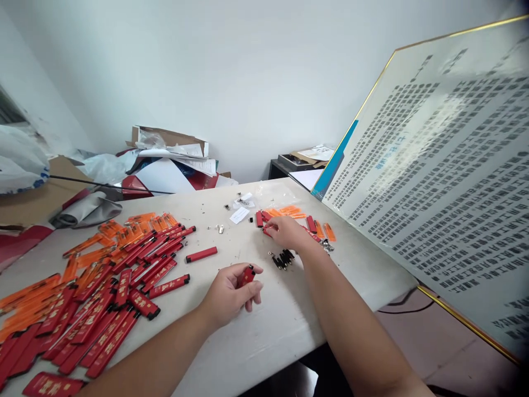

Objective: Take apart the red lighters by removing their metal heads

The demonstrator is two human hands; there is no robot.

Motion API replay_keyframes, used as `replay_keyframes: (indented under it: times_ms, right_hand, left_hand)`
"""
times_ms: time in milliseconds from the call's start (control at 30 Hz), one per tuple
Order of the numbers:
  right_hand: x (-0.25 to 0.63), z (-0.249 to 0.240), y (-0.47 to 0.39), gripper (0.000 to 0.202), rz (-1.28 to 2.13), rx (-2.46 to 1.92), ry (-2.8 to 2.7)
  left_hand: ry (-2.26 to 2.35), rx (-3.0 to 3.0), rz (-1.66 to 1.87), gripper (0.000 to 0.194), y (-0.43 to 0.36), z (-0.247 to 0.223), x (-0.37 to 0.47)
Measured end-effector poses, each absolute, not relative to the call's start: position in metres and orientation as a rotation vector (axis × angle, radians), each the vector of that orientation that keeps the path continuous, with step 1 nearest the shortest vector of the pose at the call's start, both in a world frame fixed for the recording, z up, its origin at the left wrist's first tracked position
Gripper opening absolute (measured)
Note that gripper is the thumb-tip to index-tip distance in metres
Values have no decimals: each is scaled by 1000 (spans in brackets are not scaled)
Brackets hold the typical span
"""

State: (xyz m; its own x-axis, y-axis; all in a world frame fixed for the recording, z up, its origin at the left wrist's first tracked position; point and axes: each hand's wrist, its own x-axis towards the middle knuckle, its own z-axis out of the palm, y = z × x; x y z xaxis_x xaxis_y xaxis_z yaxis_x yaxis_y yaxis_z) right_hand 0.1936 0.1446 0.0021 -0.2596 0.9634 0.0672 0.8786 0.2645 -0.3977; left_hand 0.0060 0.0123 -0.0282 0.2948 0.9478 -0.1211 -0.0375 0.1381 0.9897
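Note:
My left hand point(235, 292) is closed around a red case with a black end point(248, 274), low over the middle of the table. Farther forward and to the right, my right hand point(283, 232) has its fingertips on a red piece point(266, 231) beside a small group of red and orange pieces. Just below that hand lies a cluster of small black parts point(283, 259). A single red case point(201, 254) rests on the table left of centre. Many red cases point(95, 320) with gold print are heaped at the left, with orange pieces point(140, 226) behind and among them.
Small metal parts point(327, 246) lie right of my right hand. A white slip point(239, 215) and clear bags are at the back of the table point(355, 270). A large gold-edged printed board point(446, 182) leans at the right. Boxes and papers point(165, 165) are piled behind the table.

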Motion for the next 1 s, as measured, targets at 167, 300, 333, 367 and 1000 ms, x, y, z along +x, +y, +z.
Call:
replay_keyframes:
  times_ms: [167,300,333,367,1000]
  right_hand:
    - [199,8,145,19,343,-1951,-2117]
    - [207,12,147,27,346,-2062,-2046]
    - [208,12,147,28,355,-2068,-2046]
    - [208,12,147,28,364,-2068,-2052]
    - [254,8,159,37,397,-2076,-1842]
  left_hand:
    - [964,1194,926,49,14,-35,6]
    - [925,1161,945,53,13,-35,5]
    - [923,1144,942,51,13,-34,5]
    - [921,1128,936,49,13,-33,5]
    - [936,907,995,39,14,-24,6]
